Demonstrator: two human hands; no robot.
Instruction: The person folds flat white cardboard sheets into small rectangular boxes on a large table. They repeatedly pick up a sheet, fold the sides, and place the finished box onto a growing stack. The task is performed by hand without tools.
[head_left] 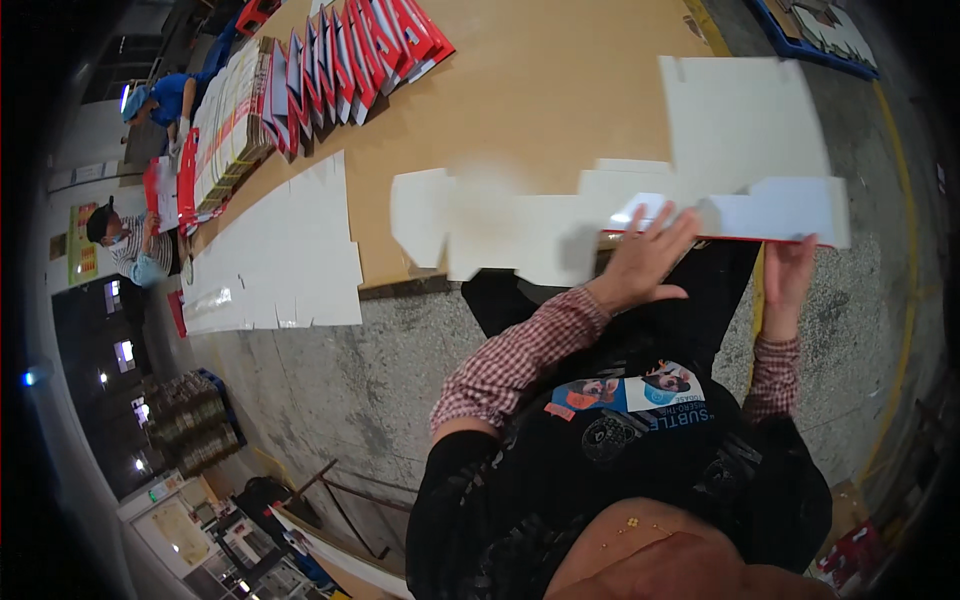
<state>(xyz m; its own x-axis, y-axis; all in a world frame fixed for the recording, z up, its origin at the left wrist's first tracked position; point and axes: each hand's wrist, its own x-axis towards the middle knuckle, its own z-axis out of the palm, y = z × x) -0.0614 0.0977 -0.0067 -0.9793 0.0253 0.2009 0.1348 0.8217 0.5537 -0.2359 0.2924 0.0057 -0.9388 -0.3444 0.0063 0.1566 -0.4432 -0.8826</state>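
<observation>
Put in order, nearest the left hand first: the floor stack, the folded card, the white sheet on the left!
1. Folded card, under the left hand.
2. White sheet, left side of the table.
3. Stack, on the floor, far left.

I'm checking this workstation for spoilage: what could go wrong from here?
The left hand presses one end of the red-edged white strip while the right hand is at the other, so uneven pressure might skew it. The white sheet further left overhangs the table, so a knock could shift it. The leaning red-and-white folded pieces might topple if bumped.
</observation>
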